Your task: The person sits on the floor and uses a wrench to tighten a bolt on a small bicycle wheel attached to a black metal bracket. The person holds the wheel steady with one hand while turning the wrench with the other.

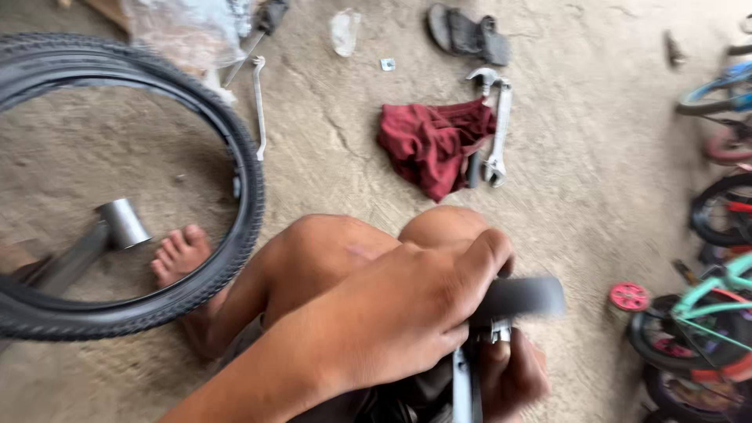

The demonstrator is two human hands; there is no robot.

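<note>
My left hand is closed over the top of a small black wheel, thumb and fingers wrapped around its blurred rubber edge, near the lower middle of what I see. My right hand sits just below it, fingers curled around the metal fitting under the wheel, beside a pale metal bar that runs down toward me; motion blur keeps me from telling exactly how the right fingers grip. Both hands work close in front of my bent knees, and my bare foot rests on the concrete floor to the left. That foot lies inside the ring of a large black bicycle tyre lying flat on the floor, and a grey metal tube with an open round end lies just left of my toes. Farther out, a crumpled dark red cloth lies on the floor, with an adjustable wrench touching its right edge. A thin bent metal lever lies beside the tyre's far side, and a dark sandal lies at the far end. On the right stand several small bicycles, one with a mint green frame, and a red training wheel sits near them, well apart from my hands.
</note>
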